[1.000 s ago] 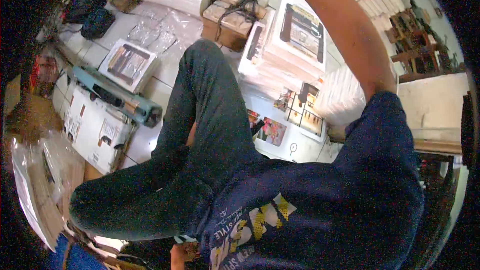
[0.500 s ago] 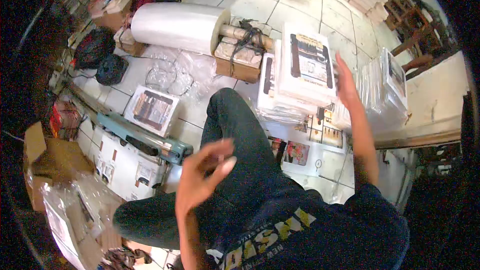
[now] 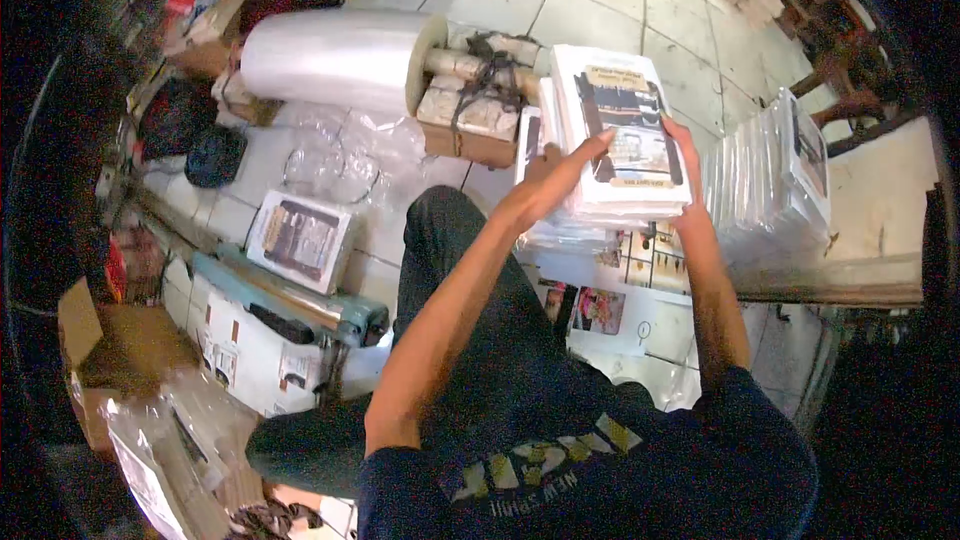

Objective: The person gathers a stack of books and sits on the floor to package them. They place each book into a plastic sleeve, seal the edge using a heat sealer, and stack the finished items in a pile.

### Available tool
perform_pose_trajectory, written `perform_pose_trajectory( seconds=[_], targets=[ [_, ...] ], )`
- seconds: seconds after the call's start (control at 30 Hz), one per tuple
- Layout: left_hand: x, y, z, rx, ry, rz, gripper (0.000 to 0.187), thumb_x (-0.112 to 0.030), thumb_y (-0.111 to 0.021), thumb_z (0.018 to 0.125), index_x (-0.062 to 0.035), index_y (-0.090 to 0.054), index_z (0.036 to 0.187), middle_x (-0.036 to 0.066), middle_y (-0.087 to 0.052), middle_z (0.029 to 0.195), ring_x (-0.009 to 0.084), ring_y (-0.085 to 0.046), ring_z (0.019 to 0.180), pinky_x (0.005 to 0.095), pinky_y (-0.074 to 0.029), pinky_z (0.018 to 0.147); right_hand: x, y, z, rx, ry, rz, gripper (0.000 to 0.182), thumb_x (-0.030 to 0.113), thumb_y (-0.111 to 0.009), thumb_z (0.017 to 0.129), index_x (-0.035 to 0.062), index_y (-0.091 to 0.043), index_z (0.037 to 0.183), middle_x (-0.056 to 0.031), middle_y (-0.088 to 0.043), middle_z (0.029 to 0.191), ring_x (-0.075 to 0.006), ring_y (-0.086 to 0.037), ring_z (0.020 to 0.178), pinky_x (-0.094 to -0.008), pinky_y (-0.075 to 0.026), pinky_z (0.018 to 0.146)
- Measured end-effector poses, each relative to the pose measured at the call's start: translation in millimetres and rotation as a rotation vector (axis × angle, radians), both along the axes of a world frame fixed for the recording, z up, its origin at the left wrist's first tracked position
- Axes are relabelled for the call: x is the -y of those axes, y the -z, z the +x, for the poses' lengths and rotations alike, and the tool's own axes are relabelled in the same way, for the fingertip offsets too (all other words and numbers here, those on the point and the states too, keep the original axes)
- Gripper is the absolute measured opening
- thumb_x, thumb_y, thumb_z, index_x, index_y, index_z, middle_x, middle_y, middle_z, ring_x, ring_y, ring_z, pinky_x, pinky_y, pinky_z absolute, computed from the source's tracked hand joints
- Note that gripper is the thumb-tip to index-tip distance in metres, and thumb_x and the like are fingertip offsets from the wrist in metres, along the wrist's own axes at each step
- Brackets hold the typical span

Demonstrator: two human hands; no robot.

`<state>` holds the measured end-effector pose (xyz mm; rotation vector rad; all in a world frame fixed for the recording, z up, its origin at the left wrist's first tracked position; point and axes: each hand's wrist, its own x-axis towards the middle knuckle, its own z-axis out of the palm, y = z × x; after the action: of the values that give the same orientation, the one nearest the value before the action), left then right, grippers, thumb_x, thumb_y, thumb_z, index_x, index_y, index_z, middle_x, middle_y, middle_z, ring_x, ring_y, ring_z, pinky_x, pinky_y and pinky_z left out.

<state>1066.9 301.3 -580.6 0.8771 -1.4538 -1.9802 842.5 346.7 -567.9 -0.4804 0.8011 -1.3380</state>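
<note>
While I watched remotely, the stack of white-edged printed packets [image 3: 636, 157] sat just right of & beyond a bent knee [image 3: 440, 215], between both hands, its base partly hidden. Left hand [image 3: 552, 178] was at its left edge w/ thumb laid over the top, fingers partly out of sight; right hand [image 3: 688, 165] lined the opposite edge, fingertips at the rim. I couldn't make out whether either had tightened its hold or only pressed the sides. Pile looked dense, like paper, so prob. heavy as a lot but OK per packet. Each seemed stiff-ish, w/ corners that could dent. Shine low down suggested plastic wrap, i.e. slippery, so layers might slide if squeezed unevenly. Best hold, IMO, was palms on both long sides, fingers under the lowest packet lifted, thumbs on top, kept level. Nearby, a wrapped row of packets [image 3: 765, 175] stood to the right, a big roll of film [image 3: 335, 60] lay left w/ loose clear plastic [image 3: 385, 145] in front, & a lone packet [image 3: 300, 240] was just beside a teal device [image 3: 240, 275].
</note>
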Motion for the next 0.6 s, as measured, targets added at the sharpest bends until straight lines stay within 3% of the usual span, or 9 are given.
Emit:
perform_pose_trajectory(
  seconds=[0.03, 0.2, 0.23, 0.27, 0.33, 0.4, 0.47, 0.53, 0.6],
  targets=[
    [-1.6, -7.2, 6.8, -0.015, 0.054, 0.037, 0.077, -0.060, -0.045, 0.091, -0.0002, -0.039, 0.139, 0.012, -0.049, 0.134, 0.0216, -0.048, 0.121, 0.0333, -0.036, 0.104, -5.2, -16.9, 22.5, -0.123, 0.121, 0.086, 0.049, 0.040, -0.062, 0.081, 0.0048, -0.059, 0.114, -0.0094, -0.066, 0.098, -0.0210, -0.065, 0.084, -0.0349, -0.054, 0.079],
    [-15.1, 40.0, 16.7, -0.387, -0.110, 0.187, 0.073, -0.054, -0.054, 0.089, 0.0028, -0.044, 0.133, 0.013, -0.056, 0.126, 0.0213, -0.057, 0.111, 0.0347, -0.044, 0.096, -32.6, 1.4, 17.0, -0.216, 0.089, 0.141, 0.049, 0.034, -0.069, 0.075, 0.0041, -0.059, 0.114, -0.0120, -0.066, 0.100, -0.0226, -0.066, 0.081, -0.0342, -0.056, 0.074],
    [-18.7, 36.0, 25.7, -0.433, -0.104, 0.268, 0.107, -0.049, -0.068, 0.079, 0.0049, 0.003, 0.140, 0.025, -0.033, 0.135, 0.0287, -0.043, 0.124, 0.0344, -0.041, 0.097, -29.8, 35.7, -12.9, -0.479, 0.024, 0.076, 0.056, 0.029, -0.073, 0.070, 0.0033, -0.058, 0.117, -0.0114, -0.066, 0.101, -0.0222, -0.067, 0.082, -0.0346, -0.056, 0.075],
    [-25.3, 30.8, 35.7, -0.429, -0.107, 0.268, 0.107, -0.049, -0.068, 0.079, 0.0049, 0.003, 0.140, 0.025, -0.033, 0.135, 0.0287, -0.043, 0.124, 0.0344, -0.041, 0.097, -27.2, 54.9, -27.5, -0.738, -0.040, 0.002, 0.063, 0.024, -0.077, 0.064, 0.0025, -0.056, 0.120, -0.0109, -0.066, 0.102, -0.0217, -0.067, 0.083, -0.0350, -0.056, 0.075],
    [-46.2, 22.7, 57.5, -0.398, -0.160, 0.356, 0.104, -0.040, -0.073, 0.076, 0.0010, -0.005, 0.143, 0.024, -0.035, 0.136, 0.0291, -0.043, 0.124, 0.0348, -0.040, 0.100, -64.8, -34.1, 55.1, -0.790, 0.105, -0.046, 0.107, 0.030, -0.087, 0.046, -0.0013, -0.039, 0.137, -0.0164, -0.055, 0.126, -0.0267, -0.056, 0.113, -0.0417, -0.048, 0.093],
    [-74.0, 27.0, 85.3, -0.346, -0.257, 0.340, 0.098, -0.033, -0.077, 0.072, -0.0015, -0.019, 0.144, 0.022, -0.041, 0.134, 0.0292, -0.045, 0.122, 0.0366, -0.042, 0.098, -67.0, -12.9, 51.3, -0.981, 0.044, -0.560, 0.112, 0.048, -0.084, 0.054, -0.0020, -0.032, 0.139, -0.0149, -0.050, 0.129, -0.0300, -0.054, 0.113, -0.0403, -0.046, 0.097],
    [-103.9, 39.9, 116.6, -0.384, -0.312, 0.070, 0.089, -0.028, -0.082, 0.065, -0.0020, -0.039, 0.138, 0.018, -0.053, 0.126, 0.0274, -0.052, 0.116, 0.0368, -0.044, 0.096, -67.9, -55.8, 88.5, -1.024, -0.146, -0.623, 0.148, 0.051, -0.092, 0.036, -0.0042, -0.012, 0.147, -0.0228, -0.019, 0.152, -0.0316, -0.019, 0.141, -0.0415, -0.015, 0.115],
    [-129.2, 71.4, 167.2, -0.028, 0.005, -0.137, 0.085, -0.024, -0.084, 0.057, 0.0022, -0.048, 0.129, 0.015, -0.060, 0.118, 0.0248, -0.057, 0.109, 0.0375, -0.045, 0.096, -56.2, -71.0, 120.7, -1.022, -0.301, -0.720, 0.147, 0.051, -0.092, 0.036, -0.0041, -0.013, 0.147, -0.0228, -0.019, 0.152, -0.0310, -0.019, 0.141, -0.0412, -0.016, 0.115],
    [-157.6, 87.6, 222.8, 0.066, -0.029, -0.131, 0.085, -0.024, -0.085, 0.056, 0.0025, -0.049, 0.128, 0.015, -0.060, 0.117, 0.0245, -0.057, 0.109, 0.0377, -0.045, 0.096, -40.3, -72.2, 151.4, -0.995, -0.425, -0.798, 0.146, 0.051, -0.092, 0.037, -0.0041, -0.013, 0.147, -0.0228, -0.019, 0.152, -0.0305, -0.020, 0.141, -0.0409, -0.016, 0.115]
  ],
)
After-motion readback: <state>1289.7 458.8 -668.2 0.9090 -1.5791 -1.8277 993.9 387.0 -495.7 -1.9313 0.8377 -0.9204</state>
